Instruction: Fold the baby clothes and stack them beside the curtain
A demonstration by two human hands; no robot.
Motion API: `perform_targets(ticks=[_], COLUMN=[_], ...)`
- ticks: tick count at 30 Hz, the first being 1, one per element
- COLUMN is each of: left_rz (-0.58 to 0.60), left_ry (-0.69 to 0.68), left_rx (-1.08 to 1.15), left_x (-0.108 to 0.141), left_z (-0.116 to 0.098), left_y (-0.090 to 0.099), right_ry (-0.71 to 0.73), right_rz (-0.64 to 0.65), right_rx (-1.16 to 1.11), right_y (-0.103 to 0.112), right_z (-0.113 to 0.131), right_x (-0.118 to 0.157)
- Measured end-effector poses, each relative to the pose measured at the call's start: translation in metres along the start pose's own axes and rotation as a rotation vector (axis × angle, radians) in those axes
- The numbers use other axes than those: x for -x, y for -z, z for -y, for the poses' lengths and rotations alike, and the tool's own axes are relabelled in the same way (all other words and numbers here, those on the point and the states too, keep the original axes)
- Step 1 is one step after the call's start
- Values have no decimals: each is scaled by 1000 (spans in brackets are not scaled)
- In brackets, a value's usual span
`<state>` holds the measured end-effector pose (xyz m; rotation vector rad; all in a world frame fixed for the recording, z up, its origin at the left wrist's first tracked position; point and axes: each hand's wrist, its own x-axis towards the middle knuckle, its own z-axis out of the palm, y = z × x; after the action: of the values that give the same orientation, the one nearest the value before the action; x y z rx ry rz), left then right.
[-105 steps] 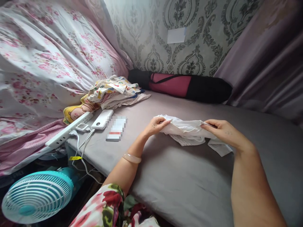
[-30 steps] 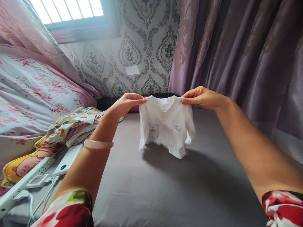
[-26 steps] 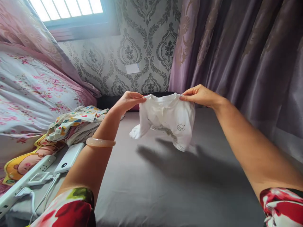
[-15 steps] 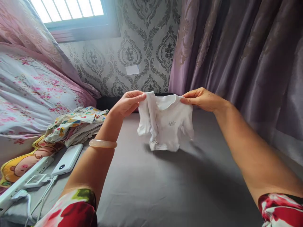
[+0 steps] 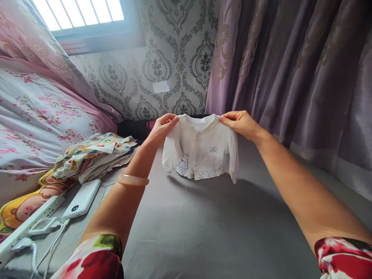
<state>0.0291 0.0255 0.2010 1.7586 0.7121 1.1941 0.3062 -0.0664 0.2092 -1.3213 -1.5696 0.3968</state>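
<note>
A small white long-sleeved shirt hangs upright and spread out above the grey sheet. Small animal drawings and a band of printed lettering along the hem show on its front. My left hand pinches the shoulder beside the collar on the left. On the other side of the collar, my right hand pinches the opposite shoulder between thumb and fingers. Both sleeves dangle at the sides, and a shadow lies on the sheet below.
At the left are a pile of folded clothes, a white power bank, a power strip with cables, and a yellow cartoon pillow. Purple curtains hang at the right; a patterned wall stands behind.
The shirt has opened out flat, its folded left side now spread and its hem print showing. My left hand has moved slightly right, and my right hand slightly left.
</note>
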Motion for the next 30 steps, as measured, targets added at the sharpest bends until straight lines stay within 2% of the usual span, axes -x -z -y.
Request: perform_targets(ticks=[4,8,11,14,18,22,24,26,27,30], left_rz=[-72,-212,-308,-320,-282,-259,-236,-161,-110,73], left_ry=[-57,-190,-313,-365,-416,-583,-653,-558,-466,-155], left_rx=[-105,-287,-505,-666,-801,-896,-918,-841,-772,-543], left_x=[-3,0,11,31,67,100,110,113,111,96], left_z=[7,9,4,-5,-29,-75,-99,-115,-118,-104], left_y=[-7,-12,-12,-4,18,39,45,49,50,51], right_ry=[140,291,336,331,377,493,435,255,150,-87], right_rz=[-188,-372,-384,-373,-334,-286,-274,-235,-202,9], right_rx=[200,496,665,748,749,668,597,513,472,359], right_y=[-13,-22,-22,-16,1,21,29,35,37,36], right_z=[-5,3,14,26,50,91,111,124,126,114], right_x=[-4,5,19,37,65,96,107,113,112,103])
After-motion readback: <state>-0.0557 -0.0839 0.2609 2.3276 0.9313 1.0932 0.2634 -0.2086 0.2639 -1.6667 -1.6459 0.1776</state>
